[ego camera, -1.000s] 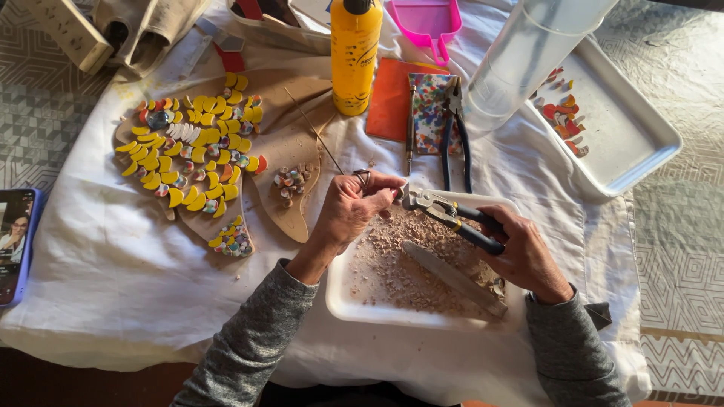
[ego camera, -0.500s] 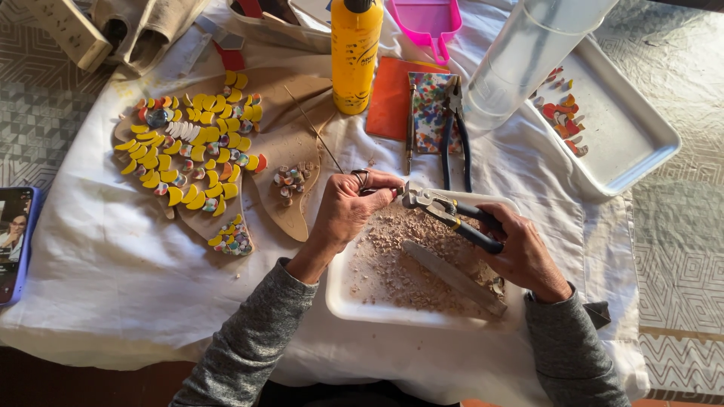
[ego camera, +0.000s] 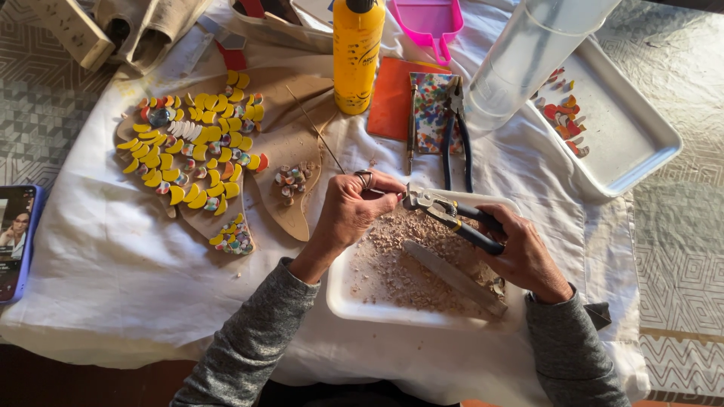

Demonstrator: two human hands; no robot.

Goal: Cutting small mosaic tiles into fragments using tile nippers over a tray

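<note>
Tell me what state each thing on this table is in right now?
Left hand: pinching a small piece at the nipper's tip.
Right hand: gripping the nippers' handles.
Nippers: held over the tray.
White tray: holding pale chips and a flat file.
Yellow bottle: upright, capped.
Wooden shape: partly covered with coloured pieces.
Second pliers: lying unused.
Phone: screen on.

Black-handled nippers (ego camera: 452, 215) lying level over white tray (ego camera: 354, 305) of pale chippings (ego camera: 400, 264), jaws pointing left
</note>
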